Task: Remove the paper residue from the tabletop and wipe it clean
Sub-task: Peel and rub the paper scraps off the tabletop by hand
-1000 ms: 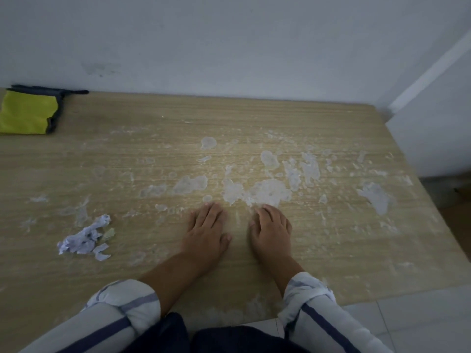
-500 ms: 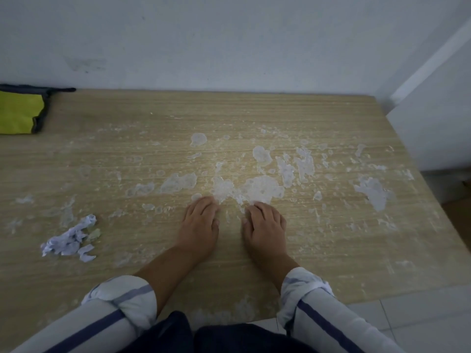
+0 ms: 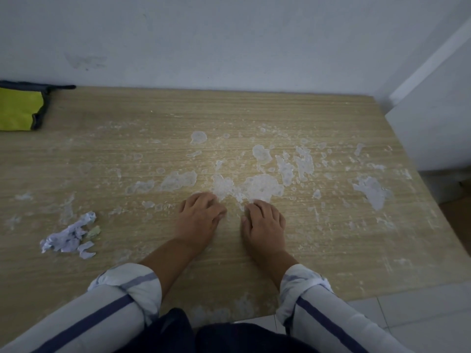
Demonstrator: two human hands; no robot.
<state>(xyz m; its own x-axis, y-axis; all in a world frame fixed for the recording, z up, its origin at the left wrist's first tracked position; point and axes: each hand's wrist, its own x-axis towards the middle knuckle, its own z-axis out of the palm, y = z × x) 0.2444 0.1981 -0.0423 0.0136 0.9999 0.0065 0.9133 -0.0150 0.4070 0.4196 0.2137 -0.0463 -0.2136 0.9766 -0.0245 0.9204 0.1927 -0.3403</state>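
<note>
Paper residue (image 3: 262, 187) blotches wooden tabletop (image 3: 331, 250) by white wall (image 3: 229, 47); left hand (image 3: 198, 220), right hand (image 3: 265, 225) curled on it, empty.

The left hand (image 3: 201, 217) and right hand (image 3: 263, 222) press curled fingers on the tabletop (image 3: 331, 250) beside white paper residue (image 3: 262, 187).

Dim, cool, even light; shadows faint and soft; the brightest patch is a pale sheen at the middle of the tabletop (image 3: 229, 113), darkening toward its left and near edges; its far edge bows slightly from wide-angle distortion; detail slightly soft throughout.
</note>
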